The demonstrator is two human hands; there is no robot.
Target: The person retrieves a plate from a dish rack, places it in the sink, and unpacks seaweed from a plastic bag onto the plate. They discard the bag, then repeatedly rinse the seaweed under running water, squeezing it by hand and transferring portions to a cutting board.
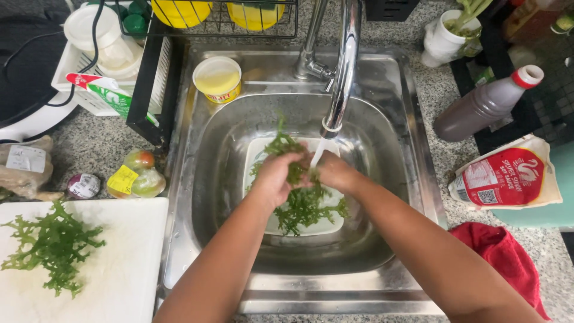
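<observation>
Both my hands are over the steel sink (206, 197), under running water from the tap (345, 66). My left hand (276, 176) and my right hand (336, 172) together grip a bunch of frilly green leaves (302, 200). The leaves hang down over a white dish (332, 224) lying in the basin. A thin stream of water falls between my hands.
A white cutting board (119, 263) at the left holds more green leaves (51, 245). A yellow tub (217, 78) sits on the sink's back ledge. A dish rack (149, 78) stands at the back left. A brown bottle (487, 104), a red-and-white pouch (508, 176) and a red cloth (505, 257) lie right.
</observation>
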